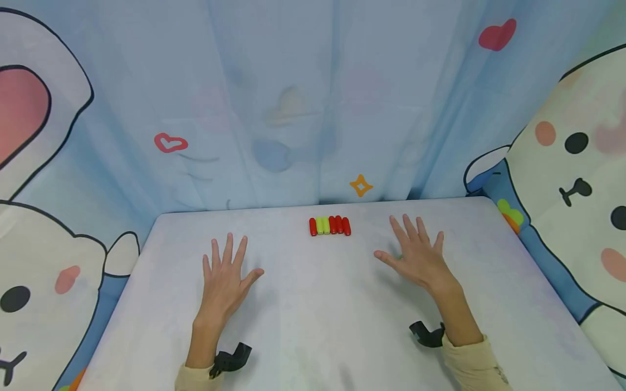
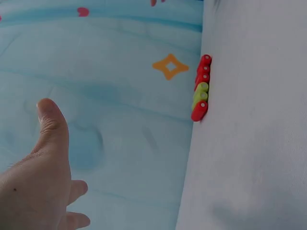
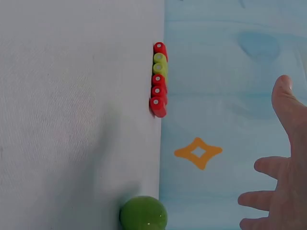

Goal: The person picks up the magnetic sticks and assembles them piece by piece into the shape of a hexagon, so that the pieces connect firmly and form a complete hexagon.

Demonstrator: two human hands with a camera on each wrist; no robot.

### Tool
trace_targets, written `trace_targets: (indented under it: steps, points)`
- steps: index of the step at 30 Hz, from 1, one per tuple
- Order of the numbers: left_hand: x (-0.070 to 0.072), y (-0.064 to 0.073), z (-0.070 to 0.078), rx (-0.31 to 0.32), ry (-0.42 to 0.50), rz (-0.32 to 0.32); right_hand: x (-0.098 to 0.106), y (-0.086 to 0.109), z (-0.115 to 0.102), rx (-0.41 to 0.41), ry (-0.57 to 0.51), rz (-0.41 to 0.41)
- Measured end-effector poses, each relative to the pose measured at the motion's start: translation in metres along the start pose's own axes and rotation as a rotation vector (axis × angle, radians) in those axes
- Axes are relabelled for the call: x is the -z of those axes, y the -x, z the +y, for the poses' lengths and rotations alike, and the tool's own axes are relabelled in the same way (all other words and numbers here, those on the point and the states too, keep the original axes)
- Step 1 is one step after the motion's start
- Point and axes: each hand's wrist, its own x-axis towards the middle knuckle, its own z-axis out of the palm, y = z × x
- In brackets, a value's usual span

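Both hands are held over the white table with fingers spread and nothing in them. The left hand [image 1: 224, 285] is at the left, its thumb toward the middle; in the left wrist view the same hand [image 2: 38, 177] shows its raised thumb. The right hand [image 1: 417, 255] hovers to the right. A short row of small red and yellow-green cylinders [image 1: 330, 226] lies side by side near the far edge, between the hands and touching neither. Beneath the right hand is a smooth round green thing [image 3: 144, 214], mostly hidden by that hand in the head view; its kind is unclear.
The white tabletop [image 1: 313, 315] stretches between and around both forearms. A light blue curtain [image 1: 274, 108] with printed cartoon figures hangs right behind the table's far edge. A black wrist mount [image 1: 233, 358] sits on the left wrist, another black mount [image 1: 427, 334] on the right.
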Motion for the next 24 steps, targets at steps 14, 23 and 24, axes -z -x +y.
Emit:
trace_targets:
  steps: [14, 23, 24]
  points:
    - [-0.019, -0.004, 0.003, -0.035, 0.274, -0.018, 0.020, -0.002, 0.049, -0.042, -0.123, -0.043]
    - [-0.025, -0.002, 0.006, 0.008, 0.334, -0.065, 0.027, -0.002, 0.071, -0.096, -0.233, -0.100]
    - [-0.025, -0.002, 0.006, 0.013, 0.337, -0.067, 0.027, -0.002, 0.071, -0.099, -0.229, -0.104]
